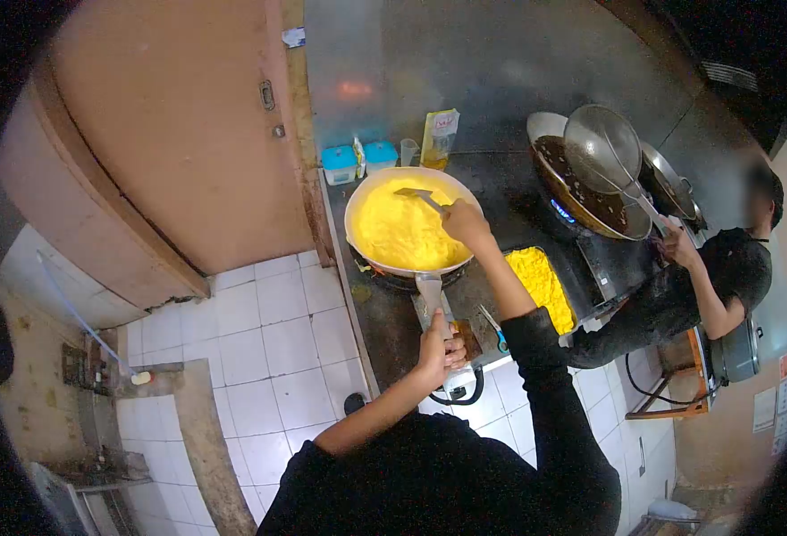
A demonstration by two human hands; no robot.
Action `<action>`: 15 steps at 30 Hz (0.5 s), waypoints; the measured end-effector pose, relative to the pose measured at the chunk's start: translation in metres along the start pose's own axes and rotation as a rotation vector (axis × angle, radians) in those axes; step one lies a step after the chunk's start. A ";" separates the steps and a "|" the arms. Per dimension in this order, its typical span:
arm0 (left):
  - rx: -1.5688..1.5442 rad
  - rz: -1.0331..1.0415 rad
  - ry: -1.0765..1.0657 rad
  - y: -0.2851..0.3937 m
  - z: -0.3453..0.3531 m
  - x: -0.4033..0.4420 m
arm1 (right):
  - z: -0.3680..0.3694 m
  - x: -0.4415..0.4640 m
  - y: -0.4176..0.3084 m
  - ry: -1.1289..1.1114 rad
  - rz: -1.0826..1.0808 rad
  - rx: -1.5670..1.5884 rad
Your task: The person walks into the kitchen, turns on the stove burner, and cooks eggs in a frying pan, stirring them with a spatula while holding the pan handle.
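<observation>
My left hand point(438, 354) is wrapped round the handle of a wide frying pan point(429, 293), which sits on the stove. Bright yellow scrambled egg point(399, 230) covers most of the pan's inside. In my right hand point(467, 223) is a spatula point(422, 195), its blade over the egg in the far part of the pan; whether it touches the egg is hard to tell. Right of the pan, partly behind my right forearm, lies a tray of yellow egg point(541, 284). Scissors with a blue handle point(500, 340) lie on the counter near that forearm.
At the right, a co-worker point(724, 277) in black holds a large strainer point(602, 147) over a wok point(581, 196) of dark liquid, with a blue flame below. Blue-lidded containers point(340, 163) and a pouch point(439, 138) stand behind my pan. A door point(179, 134) is at the left.
</observation>
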State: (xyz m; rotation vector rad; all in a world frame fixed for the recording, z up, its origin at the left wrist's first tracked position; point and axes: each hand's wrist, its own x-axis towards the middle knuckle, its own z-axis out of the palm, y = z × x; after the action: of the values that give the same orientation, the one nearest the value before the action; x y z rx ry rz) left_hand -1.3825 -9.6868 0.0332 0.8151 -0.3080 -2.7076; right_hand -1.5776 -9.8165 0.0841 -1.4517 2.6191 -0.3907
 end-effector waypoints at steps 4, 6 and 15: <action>-0.019 0.007 -0.007 -0.002 -0.002 0.004 | -0.020 -0.040 -0.022 -0.106 -0.019 -0.054; -0.037 -0.010 -0.033 -0.002 -0.006 0.006 | -0.039 -0.050 -0.009 -0.131 -0.108 -0.089; -0.083 -0.034 -0.052 -0.003 -0.007 0.008 | -0.139 -0.116 -0.010 -0.215 0.001 -0.322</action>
State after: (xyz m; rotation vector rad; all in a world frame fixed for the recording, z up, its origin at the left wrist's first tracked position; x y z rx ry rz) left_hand -1.3854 -9.6876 0.0223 0.7334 -0.1927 -2.7564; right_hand -1.5393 -9.7006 0.2179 -1.4817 2.5906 0.1891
